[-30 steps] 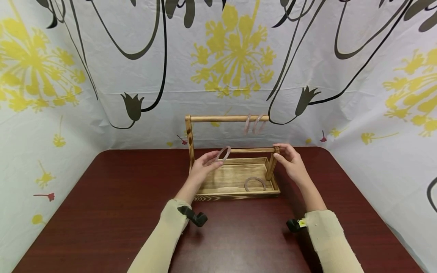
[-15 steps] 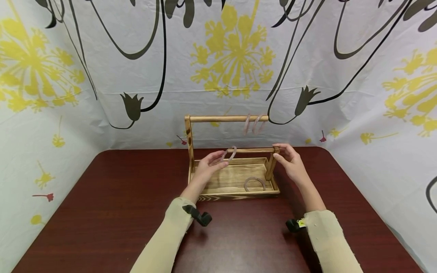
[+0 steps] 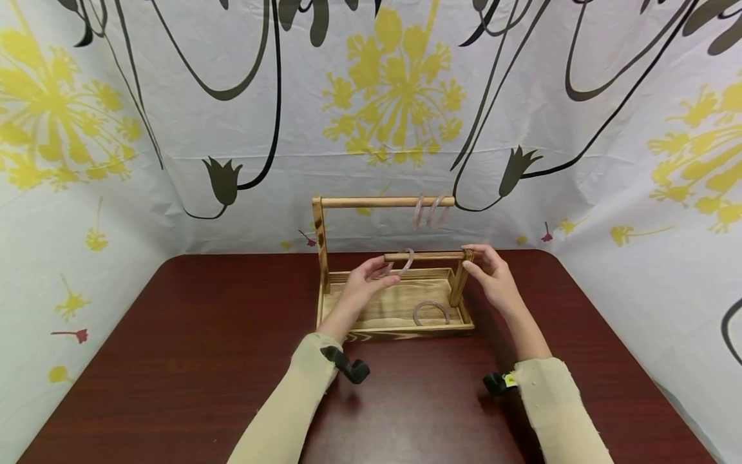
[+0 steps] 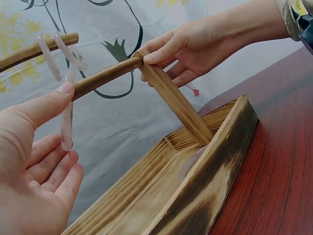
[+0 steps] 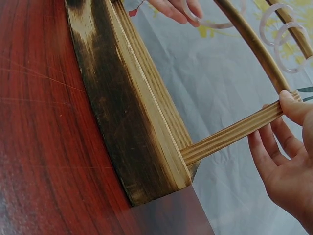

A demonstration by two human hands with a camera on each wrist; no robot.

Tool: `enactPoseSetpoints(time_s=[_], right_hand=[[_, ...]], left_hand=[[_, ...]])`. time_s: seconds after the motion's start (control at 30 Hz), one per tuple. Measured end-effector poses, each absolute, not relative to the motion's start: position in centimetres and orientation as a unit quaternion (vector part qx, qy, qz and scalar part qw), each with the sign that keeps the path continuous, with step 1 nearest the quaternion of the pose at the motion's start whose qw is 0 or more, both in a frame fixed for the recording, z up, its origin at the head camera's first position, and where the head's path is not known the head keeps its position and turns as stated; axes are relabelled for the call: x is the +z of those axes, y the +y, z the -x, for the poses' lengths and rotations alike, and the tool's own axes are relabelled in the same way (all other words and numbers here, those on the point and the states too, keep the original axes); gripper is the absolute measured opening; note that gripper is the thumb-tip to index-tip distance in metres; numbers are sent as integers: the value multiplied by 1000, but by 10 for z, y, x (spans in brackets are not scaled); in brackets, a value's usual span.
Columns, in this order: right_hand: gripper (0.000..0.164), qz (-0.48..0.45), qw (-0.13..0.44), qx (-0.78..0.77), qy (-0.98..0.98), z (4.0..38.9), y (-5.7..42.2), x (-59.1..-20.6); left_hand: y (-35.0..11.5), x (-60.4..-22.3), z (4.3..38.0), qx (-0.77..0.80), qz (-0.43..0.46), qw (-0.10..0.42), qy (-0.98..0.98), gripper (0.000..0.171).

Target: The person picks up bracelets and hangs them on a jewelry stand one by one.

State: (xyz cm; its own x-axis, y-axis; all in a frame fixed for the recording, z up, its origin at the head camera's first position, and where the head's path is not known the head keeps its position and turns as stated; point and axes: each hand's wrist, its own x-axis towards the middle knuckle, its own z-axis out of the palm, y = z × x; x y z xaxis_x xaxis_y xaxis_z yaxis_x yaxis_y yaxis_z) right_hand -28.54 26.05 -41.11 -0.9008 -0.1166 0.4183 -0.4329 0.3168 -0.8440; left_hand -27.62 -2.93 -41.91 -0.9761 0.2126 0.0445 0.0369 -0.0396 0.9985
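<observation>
My left hand (image 3: 366,287) pinches a pale pink translucent bangle (image 4: 66,126) between thumb and fingers at the free left end of the stand's lower wooden bar (image 3: 437,256). The bangle appears to loop around that bar end; my fingers hide part of it. With my right hand (image 3: 497,278) I grip the top of the short post (image 5: 234,131), where the lower bar joins it. Two similar bangles (image 3: 418,214) hang near the right end of the upper bar (image 3: 371,202). Another bangle (image 3: 431,303) leans inside the wooden tray base (image 3: 406,334).
The stand rests near the back of a dark red wooden table (image 3: 174,361). A tall post (image 3: 320,245) carries the upper bar at the left. Behind hangs a white cloth (image 3: 371,174) with yellow and dark green flower prints.
My left hand has moved right with the bangle, bringing it over the lower bar's free end. The right hand keeps its grip on the post; the other bangles have not moved.
</observation>
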Motion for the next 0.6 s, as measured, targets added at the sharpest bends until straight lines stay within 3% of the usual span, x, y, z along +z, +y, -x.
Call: enactPoseSetpoints(time_s=[0.6], right_hand=[[35,-165,128,559,-802,268,249,-388]], left_hand=[[-17,-424,275,710,-113,71,692,69]])
